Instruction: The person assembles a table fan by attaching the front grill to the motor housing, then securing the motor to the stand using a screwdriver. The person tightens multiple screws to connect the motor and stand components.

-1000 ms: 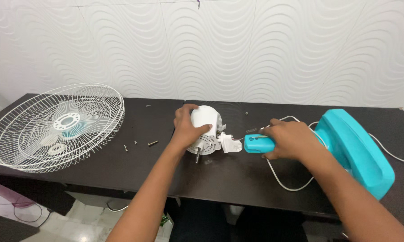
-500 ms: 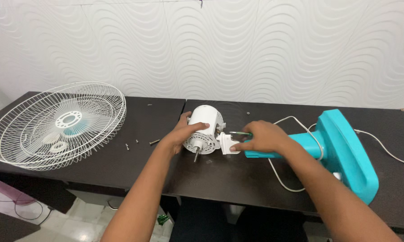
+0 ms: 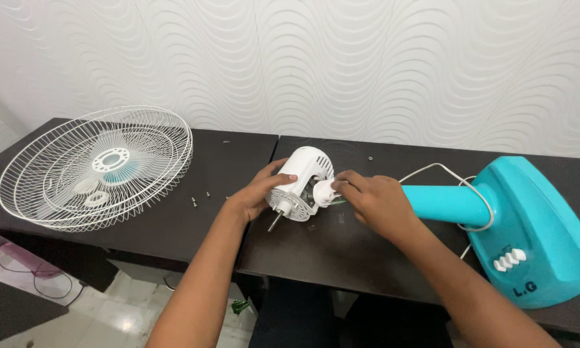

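**Both hands on the white fan motor, mid-table**

The white motor housing (image 3: 301,182) sits on the dark table (image 3: 341,245), just left of the turquoise fan stand (image 3: 528,225). Left hand (image 3: 259,193) wraps the motor from its left side: thumb over the top of the casing, fingers curled under and behind, closed on it. Right hand (image 3: 373,200) comes in from the motor's right, fingertips (image 3: 341,182) pinched on the small white neck piece (image 3: 324,191) at the motor's right end. A thin green-tinted bit shows below those fingers; cannot tell what it is.

Orientation: the motor is tilted, its vented face turned toward the person and down. The metal shaft (image 3: 274,222) sticks out of that face, pointing down-left toward the table's near edge. Long axis runs from shaft tip up-right through the casing.

The stand's turquoise column (image 3: 441,204) lies roughly horizontal, pointing at the motor, its end hidden behind the right hand. Its base stands on edge further right, white buttons facing the person. A white cord (image 3: 431,169) loops over the column behind the right hand.

Well left of the motor: white wire fan guards (image 3: 96,169), stacked. Between guards and motor: a few small screws (image 3: 201,198) loose on the table.
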